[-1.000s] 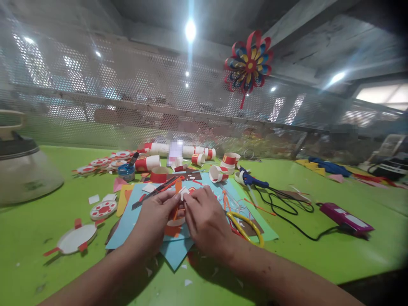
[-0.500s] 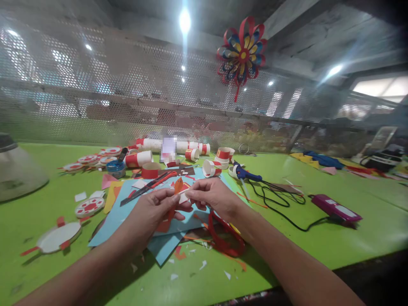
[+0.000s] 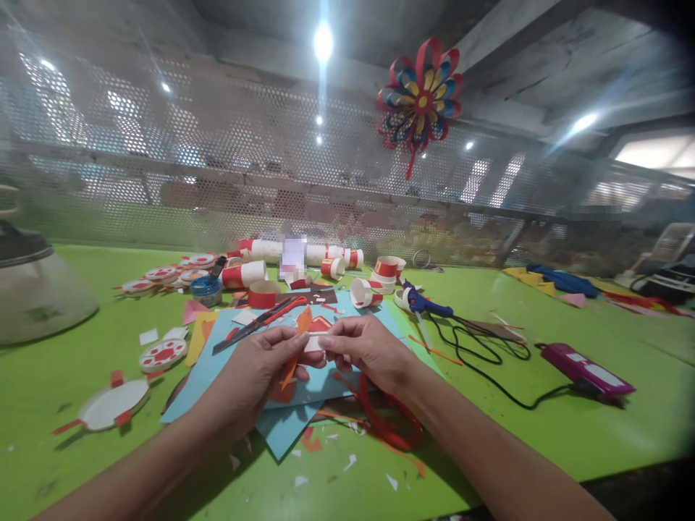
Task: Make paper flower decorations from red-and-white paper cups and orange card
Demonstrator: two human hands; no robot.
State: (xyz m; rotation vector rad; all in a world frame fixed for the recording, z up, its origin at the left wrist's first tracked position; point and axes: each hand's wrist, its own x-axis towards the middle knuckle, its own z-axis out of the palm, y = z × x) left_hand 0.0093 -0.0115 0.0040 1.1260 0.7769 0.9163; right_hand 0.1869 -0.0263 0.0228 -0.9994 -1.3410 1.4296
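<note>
A small white piece [image 3: 313,346] was pinched by the left hand [image 3: 265,363] and the right hand [image 3: 374,353], with an orange piece [image 3: 305,320] held beside it in the left grip, and light, even fingertip pressure seemed needed to avoid creasing.

The white piece [image 3: 314,343] between the left hand [image 3: 267,356] and the right hand [image 3: 371,349] looks like matt card, and the orange piece [image 3: 296,362] at the left fingers like thin matt paper. Below both hands, the blue sheet [image 3: 198,380] is smooth, dull paper. The green table [image 3: 187,488] around them has a smooth, glossy surface. Red scissor handles [image 3: 392,428] under the right hand are shiny plastic. To the right of that hand, the purple box [image 3: 587,370] is glossy plastic and the glue gun [image 3: 433,307] smooth blue plastic. Beyond both hands, the perforated screen [image 3: 260,155] is probably metal, though blurred.
</note>
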